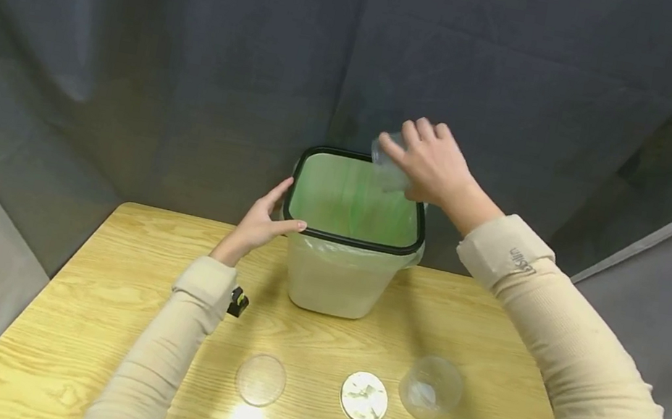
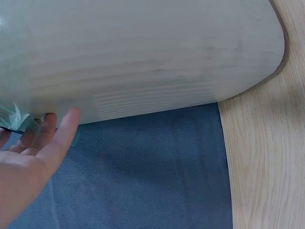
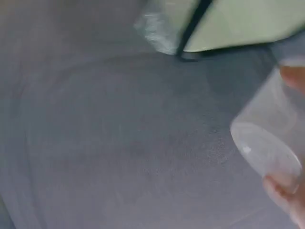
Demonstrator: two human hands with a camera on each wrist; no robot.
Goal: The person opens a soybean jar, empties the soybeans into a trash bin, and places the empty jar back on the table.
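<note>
A pale trash bin [image 1: 334, 279] with a black rim [image 1: 357, 244] and a translucent green liner [image 1: 338, 195] stands upright at the table's back. My left hand [image 1: 262, 220] rests against the bin's front left corner, thumb on the rim and extended fingers along the side. In the left wrist view those fingers [image 2: 62, 136] touch the outer wall near the liner's fold. Above the bin's back right corner, my right hand [image 1: 436, 163] grips a clear plastic cup [image 1: 387, 166]. The cup [image 3: 267, 129] is tilted in the right wrist view; I cannot tell whether it holds anything.
Along the front lie a clear round disc [image 1: 260, 380], a round whitish lid or dish [image 1: 364, 398] and a clear plastic container [image 1: 431, 388] with something white inside. A small black and yellow object [image 1: 238, 302] sits beside my left sleeve. Dark curtain [image 1: 232, 76] hangs behind the table.
</note>
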